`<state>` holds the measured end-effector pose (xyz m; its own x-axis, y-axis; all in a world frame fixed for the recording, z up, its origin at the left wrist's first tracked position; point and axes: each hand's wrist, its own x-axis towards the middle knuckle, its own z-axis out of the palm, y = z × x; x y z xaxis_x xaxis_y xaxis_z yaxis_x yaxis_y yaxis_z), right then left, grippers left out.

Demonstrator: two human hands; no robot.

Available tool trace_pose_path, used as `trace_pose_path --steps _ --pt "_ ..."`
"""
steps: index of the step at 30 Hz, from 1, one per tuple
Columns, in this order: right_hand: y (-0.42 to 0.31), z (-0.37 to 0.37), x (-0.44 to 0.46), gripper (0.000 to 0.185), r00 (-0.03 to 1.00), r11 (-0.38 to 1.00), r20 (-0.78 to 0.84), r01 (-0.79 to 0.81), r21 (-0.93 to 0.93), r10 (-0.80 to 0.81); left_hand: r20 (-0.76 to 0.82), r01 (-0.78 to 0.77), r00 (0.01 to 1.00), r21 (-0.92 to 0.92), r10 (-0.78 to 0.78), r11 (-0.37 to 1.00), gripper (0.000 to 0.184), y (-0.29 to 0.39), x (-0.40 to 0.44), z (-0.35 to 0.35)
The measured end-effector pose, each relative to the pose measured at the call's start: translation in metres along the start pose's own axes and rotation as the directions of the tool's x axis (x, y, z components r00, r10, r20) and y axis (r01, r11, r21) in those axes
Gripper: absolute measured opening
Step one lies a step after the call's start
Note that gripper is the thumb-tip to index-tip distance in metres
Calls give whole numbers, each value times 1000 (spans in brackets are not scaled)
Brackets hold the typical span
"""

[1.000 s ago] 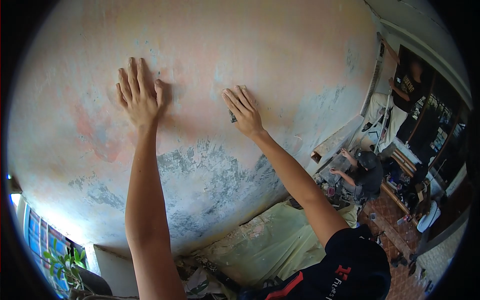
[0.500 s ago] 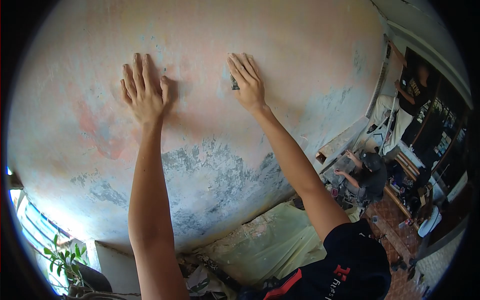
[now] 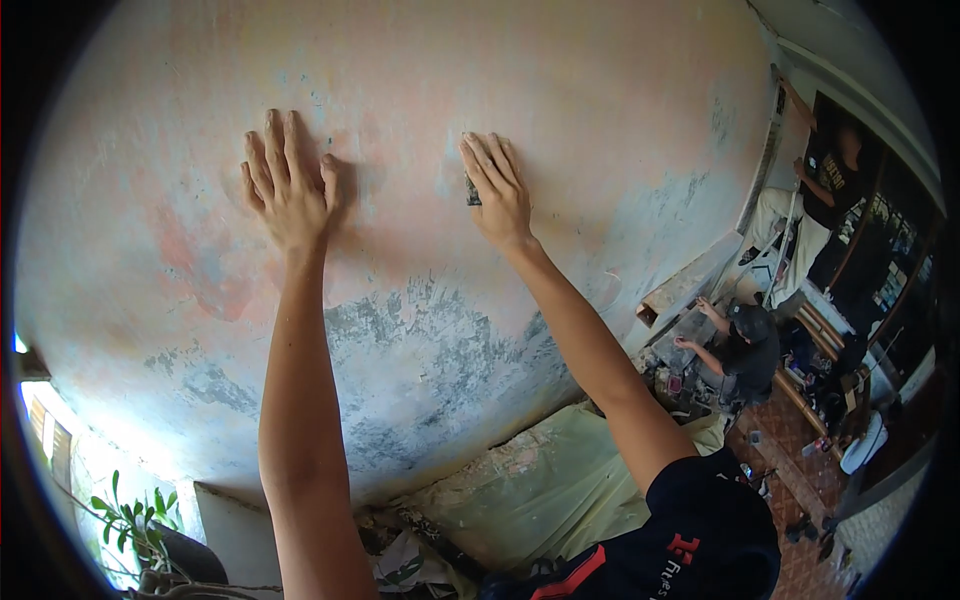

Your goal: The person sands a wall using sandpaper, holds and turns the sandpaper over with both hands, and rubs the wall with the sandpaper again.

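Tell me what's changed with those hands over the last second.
The right hand moved up the wall, then back down a little, the small dark object under it going along. Nothing was newly grasped or let go. The left hand stayed spread on the wall.

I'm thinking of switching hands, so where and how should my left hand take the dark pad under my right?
Probably pinch the exposed edge of the dark pad, coming from the side nearest the left hand, along the wall. That edge juts out beside the right hand, which covers the rest; its full shape is hidden.
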<state>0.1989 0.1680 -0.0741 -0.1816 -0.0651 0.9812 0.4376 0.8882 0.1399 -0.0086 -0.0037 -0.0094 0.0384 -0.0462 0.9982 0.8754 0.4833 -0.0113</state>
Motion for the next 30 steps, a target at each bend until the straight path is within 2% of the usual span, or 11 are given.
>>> trace_pose_path --steps 10,16,20,22,24,27,30 --pt "-3 5 -2 50 1000 999 -17 -26 -18 26 6 9 1000 -19 -8 1000 61 2 0 -1" --pt "2 -4 23 55 999 999 -18 -34 -18 34 -17 -5 1000 41 6 999 59 3 1 -1" --pt "-6 5 -5 59 999 999 -38 -30 15 31 -14 -4 1000 0 4 1000 60 2 0 1" --pt "-2 1 -9 59 1000 1000 13 -20 -13 20 -23 -4 1000 18 5 1000 59 2 -1 -1" --pt "7 -1 6 59 1000 999 9 8 -38 -8 -27 -4 1000 14 4 1000 59 3 2 1" --pt "6 -4 24 61 999 999 25 -34 -11 34 -1 -1 1000 -6 1 1000 60 3 0 0" --pt "-5 -3 15 76 998 997 4 -65 30 65 -4 3 1000 -4 -3 1000 60 4 0 -1"
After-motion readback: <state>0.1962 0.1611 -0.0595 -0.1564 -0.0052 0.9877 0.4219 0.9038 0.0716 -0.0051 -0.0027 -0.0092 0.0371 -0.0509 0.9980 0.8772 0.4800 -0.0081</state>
